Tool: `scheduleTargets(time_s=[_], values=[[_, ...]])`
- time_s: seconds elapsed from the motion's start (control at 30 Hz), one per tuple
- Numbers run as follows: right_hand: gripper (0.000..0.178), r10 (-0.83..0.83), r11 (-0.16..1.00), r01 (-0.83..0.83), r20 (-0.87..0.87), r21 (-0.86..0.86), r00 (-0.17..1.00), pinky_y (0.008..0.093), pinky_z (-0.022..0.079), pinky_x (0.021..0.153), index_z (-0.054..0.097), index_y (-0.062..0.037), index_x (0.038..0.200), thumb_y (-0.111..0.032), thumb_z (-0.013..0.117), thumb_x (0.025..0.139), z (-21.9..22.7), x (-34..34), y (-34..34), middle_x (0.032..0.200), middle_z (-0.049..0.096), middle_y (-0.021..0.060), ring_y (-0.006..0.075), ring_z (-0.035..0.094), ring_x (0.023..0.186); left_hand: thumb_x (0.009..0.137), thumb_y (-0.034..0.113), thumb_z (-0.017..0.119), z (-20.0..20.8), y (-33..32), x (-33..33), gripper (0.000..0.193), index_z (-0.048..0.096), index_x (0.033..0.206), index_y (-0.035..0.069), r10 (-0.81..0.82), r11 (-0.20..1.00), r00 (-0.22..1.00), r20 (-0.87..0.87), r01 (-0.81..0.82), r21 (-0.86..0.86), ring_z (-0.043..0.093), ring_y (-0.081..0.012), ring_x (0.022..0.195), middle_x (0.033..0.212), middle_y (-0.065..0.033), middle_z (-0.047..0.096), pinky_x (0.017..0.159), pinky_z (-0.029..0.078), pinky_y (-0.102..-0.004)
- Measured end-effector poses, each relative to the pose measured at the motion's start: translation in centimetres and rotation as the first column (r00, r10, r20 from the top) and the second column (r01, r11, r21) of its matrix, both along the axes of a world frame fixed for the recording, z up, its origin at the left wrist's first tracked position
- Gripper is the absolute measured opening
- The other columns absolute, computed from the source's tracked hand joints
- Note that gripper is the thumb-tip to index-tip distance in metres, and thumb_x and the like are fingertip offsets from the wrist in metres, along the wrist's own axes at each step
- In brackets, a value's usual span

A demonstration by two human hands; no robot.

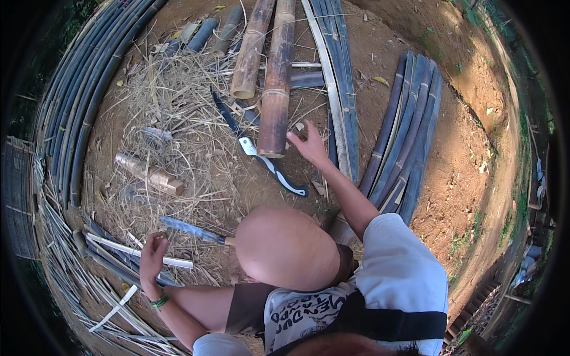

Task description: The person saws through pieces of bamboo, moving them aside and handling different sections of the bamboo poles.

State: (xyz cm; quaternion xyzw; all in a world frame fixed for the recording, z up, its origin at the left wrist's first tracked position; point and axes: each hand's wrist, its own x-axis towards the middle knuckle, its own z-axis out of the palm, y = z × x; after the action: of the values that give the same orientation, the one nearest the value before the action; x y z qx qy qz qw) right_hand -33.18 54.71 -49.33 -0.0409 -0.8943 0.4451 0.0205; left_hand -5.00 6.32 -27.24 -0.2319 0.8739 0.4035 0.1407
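The scorched bamboo pole (278, 71) lies on the earth (389, 29) ahead of the person, its cut end toward the body, with a paler pole (252, 53) beside it on the left. The right hand (310, 147) is spread wide, thumb apart from the fingers, just beside that near end — whether the thumb touches it, I cannot tell. The left hand (152, 256) is loosely bent, with nothing visible in it, near some pale split strips (178, 261) and the blade of a knife (190, 229). A folding saw (248, 146) lies opened out, left of the pole's end.

The step in hand seems to be a reach to the pole rather than any cutting, since both tools lie on the ground. The next move likely calls for the right fingers to close around the pole's end, clear of the saw — its dark blade points away from the person.
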Motion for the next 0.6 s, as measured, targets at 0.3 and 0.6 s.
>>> scheduleTargets(time_s=[0.3, 0.6], values=[[0.127, 0.273, 0.906, -0.173, 0.221, -0.385, 0.936, 0.0436, 0.040, 0.117, 0.016, 0.0026, 0.160, -0.049, 0.092, 0.072, -0.2, -1.9, -10.0, 0.151, 0.049, 0.0295, 0.0390, 0.051, 0.140, 0.099, 0.031, 0.071, 1.1, -1.6, 0.4, 0.049, 0.060, 0.134, -0.001, -0.093, 0.994, 0.995, -0.042, 0.090, -0.055, 0.070, -0.0199, 0.100, 0.114, -0.0141, 0.073, 0.089, 0.055, -0.0343], [0.091, 0.303, 0.939, -0.289, -0.050, 0.184, 0.952, 0.0538, 0.033, 0.119, 0.026, -0.0005, 0.161, -0.033, 0.072, 0.090, -0.4, 0.8, -11.2, 0.161, 0.023, 0.0359, 0.0528, 0.032, 0.146, 0.106, 0.033, 0.063, 2.0, -9.5, 16.8, 0.041, 0.062, 0.128, -0.001, 0.651, 0.745, 0.683, -0.330, -0.659, 0.105, 0.069, -0.0158, 0.097, 0.105, -0.0104, 0.072, 0.088, 0.055, -0.0306]])
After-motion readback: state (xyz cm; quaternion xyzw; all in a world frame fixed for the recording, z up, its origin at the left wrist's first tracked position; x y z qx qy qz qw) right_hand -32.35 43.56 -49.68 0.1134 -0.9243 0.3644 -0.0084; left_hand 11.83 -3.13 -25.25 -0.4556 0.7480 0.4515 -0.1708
